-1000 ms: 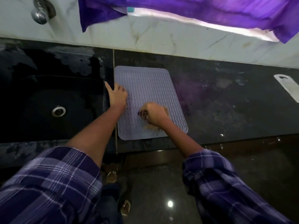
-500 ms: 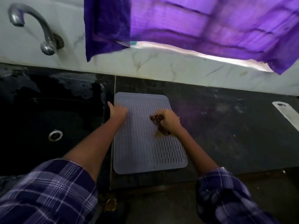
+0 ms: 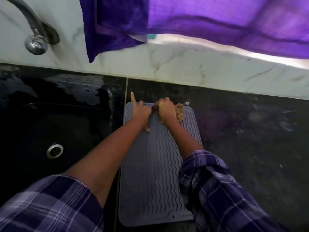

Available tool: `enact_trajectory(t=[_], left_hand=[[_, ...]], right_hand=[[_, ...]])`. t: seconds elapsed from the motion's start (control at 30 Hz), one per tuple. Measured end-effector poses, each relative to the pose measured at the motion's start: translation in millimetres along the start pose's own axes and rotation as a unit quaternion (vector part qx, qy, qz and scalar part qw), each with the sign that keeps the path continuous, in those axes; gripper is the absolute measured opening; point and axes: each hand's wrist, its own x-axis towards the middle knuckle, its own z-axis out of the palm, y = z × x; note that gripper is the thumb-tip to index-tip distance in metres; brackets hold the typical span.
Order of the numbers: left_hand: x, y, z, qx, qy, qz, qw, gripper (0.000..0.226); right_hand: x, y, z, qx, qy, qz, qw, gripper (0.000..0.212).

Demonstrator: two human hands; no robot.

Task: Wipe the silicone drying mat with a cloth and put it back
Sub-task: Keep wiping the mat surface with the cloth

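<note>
**Wiping reaches the mat's far edge**

Dark stone counter (image 3: pixel 242 131), silicone drying mat (image 3: pixel 150 173) flat on it, just right of the sink (image 3: pixel 50 131). Cloth (image 3: pixel 179 112) now at the mat's far edge, up from mid-mat half a second ago; likely few strokes left. Right hand (image 3: pixel 165 110) clenched on cloth; left hand (image 3: pixel 140 111) pressing the mat's far-left corner, forefinger extended. Purple curtain (image 3: pixel 217 22) above the mat.

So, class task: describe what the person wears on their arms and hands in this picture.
Both arms carry a checked shirt in purple and navy with thin pale lines. The left sleeve and right sleeve are pushed up, leaving the forearms bare. The left hand and right hand are bare: no gloves, and no watch or ring shows from this view.
</note>
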Motion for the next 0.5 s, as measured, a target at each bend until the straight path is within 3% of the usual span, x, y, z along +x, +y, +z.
enact_trajectory(t=[0.13, 0.27, 0.37, 0.5], left_hand=[[-7, 0, -7, 0.012, -0.002, -0.004, 1.000, 0.073], [-6, -3, -1, -0.016, 0.016, 0.000, 1.000, 0.081], [-8, -5, 2, -0.039, 0.041, 0.011, 0.998, 0.080], [-4, -3, 7, -0.046, 0.025, 0.000, 0.999, 0.080]], right_hand=[[-13, 6, -6, 0.015, -0.029, 0.047, 0.998, 0.030], [-71, 7, -15, 0.002, -0.152, -0.009, 0.988, 0.031], [-65, 10, -37, 0.004, -0.238, -0.020, 0.971, 0.035], [-6, 16, -38, 0.051, -0.079, 0.030, 0.995, 0.030]])
